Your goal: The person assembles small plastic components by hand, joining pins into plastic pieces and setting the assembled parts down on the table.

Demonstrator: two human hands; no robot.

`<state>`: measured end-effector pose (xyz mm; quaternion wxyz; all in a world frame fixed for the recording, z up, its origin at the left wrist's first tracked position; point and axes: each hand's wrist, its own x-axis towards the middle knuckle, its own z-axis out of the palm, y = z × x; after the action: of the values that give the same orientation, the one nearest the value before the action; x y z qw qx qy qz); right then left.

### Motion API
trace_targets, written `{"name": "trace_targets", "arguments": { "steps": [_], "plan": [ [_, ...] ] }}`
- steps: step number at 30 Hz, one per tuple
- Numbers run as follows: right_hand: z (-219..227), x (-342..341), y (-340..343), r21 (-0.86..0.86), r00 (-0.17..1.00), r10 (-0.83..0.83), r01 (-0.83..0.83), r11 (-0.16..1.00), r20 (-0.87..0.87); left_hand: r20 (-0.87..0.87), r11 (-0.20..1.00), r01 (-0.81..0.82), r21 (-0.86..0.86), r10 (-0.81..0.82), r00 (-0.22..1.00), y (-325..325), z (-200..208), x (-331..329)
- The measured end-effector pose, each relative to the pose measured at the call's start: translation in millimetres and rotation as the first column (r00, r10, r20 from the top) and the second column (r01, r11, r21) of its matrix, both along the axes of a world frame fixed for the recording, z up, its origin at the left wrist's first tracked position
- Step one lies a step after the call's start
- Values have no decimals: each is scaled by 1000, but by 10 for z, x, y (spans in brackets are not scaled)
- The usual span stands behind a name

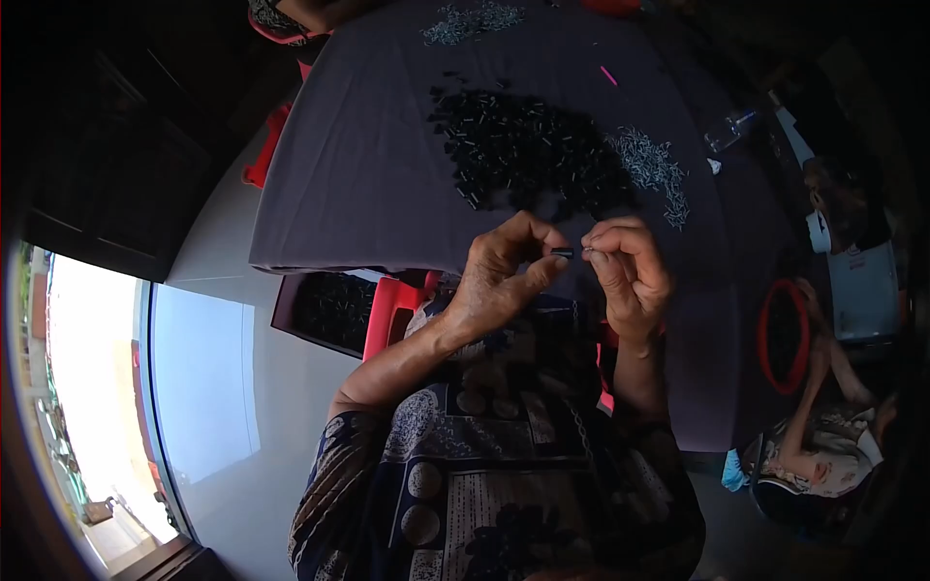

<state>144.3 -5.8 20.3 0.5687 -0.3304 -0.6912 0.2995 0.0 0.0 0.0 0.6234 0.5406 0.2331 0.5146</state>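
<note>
In front of my chest, above the near edge of the cloth-covered table [358, 184], my left hand [492, 271] pinches a short black tube-like piece [561, 252] between thumb and forefinger. Close to its right end, my right hand [632, 271] is closed in a fingertip pinch on a tiny silver metal piece [588, 251], whose exact kind is too small to tell. A slight gap shows between the two hands. Beyond them spreads a big heap of similar black pieces [528, 145], with a smaller scatter of silver metal pieces [654, 165] along its right side.
More silver pieces [475, 21] lie at the table's far end, near a pink stick [608, 76]. A clear bottle [727, 134] stands at right. A box [283, 308] of black pieces is below the left edge. Another person [819, 455] sits at right by a red-rimmed basket [761, 339].
</note>
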Motion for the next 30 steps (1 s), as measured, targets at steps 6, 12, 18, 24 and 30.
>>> {"name": "trace_targets", "arguments": {
  "steps": [6, 12, 18, 24, 30],
  "plan": [
    [-3, -41, -41, 83, 996, -27, 21, 996, 82, 90, 998, -49, 36, 46, 995, -27, 18, 66],
    [-51, -223, -113, 117, 999, -42, 41, 992, 3, 220, 998, -45, 44, 34, 975, -101, 26, -27],
    [-47, -312, -144, 128, 995, -103, 101, 987, 10, 223, 1000, -29, 9, 26, 975, -138, 28, -95],
    [61, -186, -144, 90, 995, -81, 75, 993, 59, 196, 999, 11, -52, 0, 981, -126, 2, -101],
    [58, -57, -126, 7, 995, 1, -2, 1000, 97, 117, 995, 31, -98, -19, 993, -162, -5, -4]
  ]
}}
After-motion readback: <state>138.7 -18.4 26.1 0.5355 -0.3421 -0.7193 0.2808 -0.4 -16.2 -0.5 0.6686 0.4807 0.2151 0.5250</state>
